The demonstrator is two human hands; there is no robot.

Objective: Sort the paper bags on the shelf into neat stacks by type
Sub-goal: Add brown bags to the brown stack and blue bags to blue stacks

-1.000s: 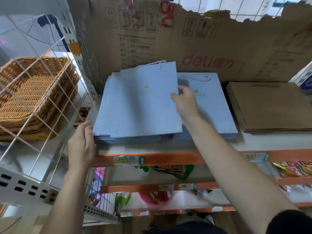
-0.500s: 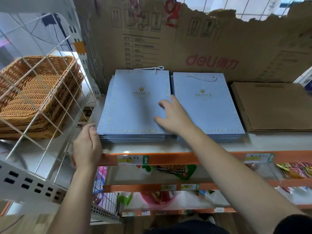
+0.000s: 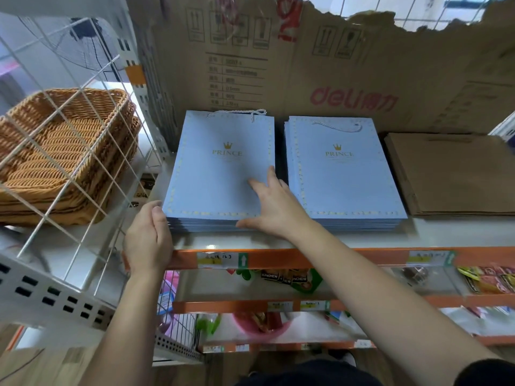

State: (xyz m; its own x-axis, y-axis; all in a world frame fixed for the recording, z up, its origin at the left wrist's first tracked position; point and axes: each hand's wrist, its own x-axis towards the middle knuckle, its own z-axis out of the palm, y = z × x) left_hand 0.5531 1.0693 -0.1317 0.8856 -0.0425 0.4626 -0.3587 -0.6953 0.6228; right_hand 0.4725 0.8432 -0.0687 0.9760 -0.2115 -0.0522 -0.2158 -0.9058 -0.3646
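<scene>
Two stacks of light blue paper bags printed with a gold crown lie side by side on the white shelf (image 3: 362,238). The left blue stack (image 3: 217,174) has a white cord handle at its far edge. My right hand (image 3: 274,207) lies flat, fingers spread, on that stack's near right corner. My left hand (image 3: 149,238) presses against the stack's near left corner and rests on the orange shelf edge. The right blue stack (image 3: 342,174) is untouched. A stack of plain brown paper bags (image 3: 451,174) lies at the far right.
A torn cardboard sheet (image 3: 306,65) stands behind the bags. White wire mesh (image 3: 69,140) at the left screens stacked wicker baskets (image 3: 55,151). Lower shelves with orange edges (image 3: 278,305) hold snack packets.
The blue bag my right hand held tilted over the left stack now lies flat on it. My right hand slid to the stack's near right corner. My left hand stayed at the left corner.
</scene>
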